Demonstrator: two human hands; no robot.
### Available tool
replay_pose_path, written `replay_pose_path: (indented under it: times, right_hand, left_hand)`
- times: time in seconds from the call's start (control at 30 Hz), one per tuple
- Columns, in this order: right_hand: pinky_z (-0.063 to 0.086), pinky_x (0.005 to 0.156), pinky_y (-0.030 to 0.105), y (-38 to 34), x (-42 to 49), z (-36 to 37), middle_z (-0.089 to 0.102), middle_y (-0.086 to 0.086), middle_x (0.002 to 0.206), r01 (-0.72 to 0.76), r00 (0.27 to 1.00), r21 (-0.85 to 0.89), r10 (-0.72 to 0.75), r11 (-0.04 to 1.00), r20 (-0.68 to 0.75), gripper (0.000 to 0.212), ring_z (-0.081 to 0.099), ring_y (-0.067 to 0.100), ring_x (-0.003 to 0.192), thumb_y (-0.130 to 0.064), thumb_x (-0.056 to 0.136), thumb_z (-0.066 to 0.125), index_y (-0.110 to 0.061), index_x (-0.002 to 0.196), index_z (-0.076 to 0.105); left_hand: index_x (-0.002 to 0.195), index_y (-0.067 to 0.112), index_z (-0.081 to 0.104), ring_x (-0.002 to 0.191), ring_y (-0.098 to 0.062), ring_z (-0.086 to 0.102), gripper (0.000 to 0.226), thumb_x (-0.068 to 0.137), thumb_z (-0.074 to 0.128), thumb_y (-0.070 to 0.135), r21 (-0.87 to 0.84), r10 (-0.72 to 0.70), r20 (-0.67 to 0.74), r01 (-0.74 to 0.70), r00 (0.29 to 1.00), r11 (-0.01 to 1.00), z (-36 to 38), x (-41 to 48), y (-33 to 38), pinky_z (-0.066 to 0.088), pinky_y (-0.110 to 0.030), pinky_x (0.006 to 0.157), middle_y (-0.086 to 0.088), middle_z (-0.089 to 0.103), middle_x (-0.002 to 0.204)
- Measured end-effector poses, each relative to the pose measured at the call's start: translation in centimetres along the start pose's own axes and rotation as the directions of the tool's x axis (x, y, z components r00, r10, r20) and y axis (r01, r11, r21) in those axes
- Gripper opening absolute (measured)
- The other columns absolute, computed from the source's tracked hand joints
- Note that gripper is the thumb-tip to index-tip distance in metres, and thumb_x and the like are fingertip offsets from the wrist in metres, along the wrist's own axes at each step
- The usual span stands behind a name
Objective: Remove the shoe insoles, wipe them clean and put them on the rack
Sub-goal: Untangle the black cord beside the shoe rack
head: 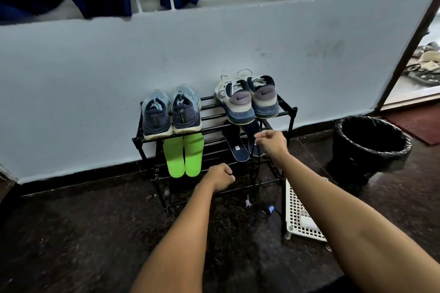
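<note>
On the rack's (210, 127) middle shelf, centre frame: green insoles (183, 156) and navy insoles (235, 144). Judged light, floppy; I'd pinch the heel. Left hand (220, 176) fisted, empty; right hand (272, 143) curled, contents unclear.

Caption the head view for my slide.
Blue shoes and white shoes sit atop the rack; green insoles and navy insoles rest below; left hand and right hand curled in front.
</note>
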State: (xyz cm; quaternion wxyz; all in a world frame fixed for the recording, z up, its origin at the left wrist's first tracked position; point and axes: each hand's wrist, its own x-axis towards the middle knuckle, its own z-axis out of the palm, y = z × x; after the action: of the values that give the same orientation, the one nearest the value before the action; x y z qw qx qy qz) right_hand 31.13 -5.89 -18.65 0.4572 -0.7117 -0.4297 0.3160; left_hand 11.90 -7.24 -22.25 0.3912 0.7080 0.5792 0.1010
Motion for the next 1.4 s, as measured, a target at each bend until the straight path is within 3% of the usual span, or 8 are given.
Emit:
replay_pose_path:
  times: [0.23, 0.33, 0.6, 0.8, 0.9, 1.03, 1.17, 1.4]
  right_hand:
    - [0.041, 0.051, 0.014, -5.8, -2.9, -2.3, 0.06, -0.004, 0.067, 0.154, 0.984, 0.039, -0.157, 0.987, 0.086, 0.015, 0.051, 0.006, 0.056, 0.002, 0.079, 0.062, -0.011, 0.085, 0.067]
    - [0.043, 0.057, 0.022, -7.0, -3.9, -2.9, 0.061, -0.002, 0.067, 0.194, 0.973, 0.031, -0.197, 0.98, 0.119, 0.015, 0.051, 0.011, 0.058, -0.001, 0.079, 0.063, -0.016, 0.08, 0.067]
    - [0.046, 0.062, 0.023, -8.5, -6.3, -2.7, 0.063, 0.0, 0.069, 0.209, 0.952, 0.038, -0.212, 0.977, 0.223, 0.017, 0.053, 0.01, 0.063, -0.003, 0.077, 0.062, -0.019, 0.077, 0.069]
    - [0.043, 0.05, 0.023, -9.1, -7.3, -1.7, 0.061, 0.008, 0.067, 0.133, 0.946, 0.057, -0.144, 0.989, 0.29, 0.022, 0.052, 0.014, 0.052, 0.004, 0.076, 0.056, -0.015, 0.072, 0.066]
    - [0.042, 0.049, 0.02, -9.6, -7.6, -1.8, 0.059, 0.006, 0.064, 0.143, 0.945, 0.117, -0.171, 0.983, 0.28, 0.024, 0.053, 0.015, 0.056, 0.006, 0.077, 0.053, -0.014, 0.074, 0.065]
    - [0.041, 0.051, 0.017, -11.6, -8.1, -2.8, 0.057, 0.006, 0.064, 0.194, 0.942, 0.251, -0.252, 0.948, 0.223, 0.028, 0.05, 0.012, 0.056, 0.008, 0.083, 0.048, -0.016, 0.078, 0.063]
    - [0.04, 0.048, 0.015, -13.4, -8.1, -4.0, 0.057, 0.004, 0.065, 0.252, 0.938, 0.39, -0.322, 0.886, 0.126, 0.03, 0.05, 0.01, 0.056, 0.013, 0.082, 0.044, -0.01, 0.079, 0.063]
    - [0.044, 0.051, 0.017, -14.2, -8.1, -4.5, 0.048, 0.005, 0.062, 0.231, 0.939, 0.601, -0.338, 0.765, 0.07, 0.031, 0.048, 0.005, 0.048, 0.013, 0.089, 0.035, -0.007, 0.081, 0.058]
  left_hand:
    - [0.109, 0.007, 0.06, 0.081, -0.022, 0.057, 0.022, 0.089, 0.058, 0.015, 0.011, 0.142, -0.133, -0.142, 0.981, 0.99, -2.6, -2.1, 2.7, 0.039, -0.022, 0.068, -0.013, 0.069, 0.095]
    - [0.111, 0.004, 0.058, 0.07, -0.011, 0.05, 0.024, 0.09, 0.06, 0.014, -0.04, 0.173, -0.166, -0.182, 0.971, 0.983, -3.1, -2.7, 3.6, 0.037, -0.016, 0.058, 0.005, 0.057, 0.07]
    - [0.132, 0.015, 0.049, 0.109, -0.017, 0.058, 0.045, 0.092, 0.061, 0.033, -0.181, 0.175, -0.164, -0.204, 0.971, 0.962, -0.8, -3.3, 4.4, 0.043, -0.023, 0.086, -0.003, 0.059, 0.115]
    - [0.102, 0.02, 0.063, 0.083, -0.011, 0.056, 0.011, 0.096, 0.057, 0.026, -0.191, 0.199, -0.258, -0.251, 0.945, 0.949, -1.0, -3.3, 4.2, 0.04, -0.016, 0.066, 0.001, 0.062, 0.092]
    - [0.095, 0.008, 0.066, 0.078, -0.011, 0.054, 0.017, 0.097, 0.055, 0.02, -0.178, 0.213, -0.279, -0.268, 0.936, 0.947, -0.7, -3.1, 4.0, 0.037, -0.016, 0.064, 0.0, 0.062, 0.084]
    - [0.084, 0.019, 0.067, 0.07, -0.003, 0.052, 0.02, 0.097, 0.052, 0.014, -0.133, 0.218, -0.243, -0.255, 0.945, 0.958, -0.1, -2.9, 3.4, 0.035, -0.007, 0.061, 0.007, 0.063, 0.08]
    - [0.077, 0.027, 0.067, 0.07, -0.009, 0.055, 0.028, 0.098, 0.051, 0.019, -0.147, 0.184, -0.253, -0.225, 0.95, 0.963, 0.6, -2.0, 2.4, 0.042, -0.025, 0.071, 0.007, 0.064, 0.076]
    - [0.081, 0.028, 0.064, 0.08, -0.011, 0.059, 0.022, 0.096, 0.052, 0.019, -0.072, 0.088, -0.273, -0.112, 0.958, 0.991, 0.7, -1.4, 2.3, 0.043, -0.024, 0.07, 0.007, 0.066, 0.087]
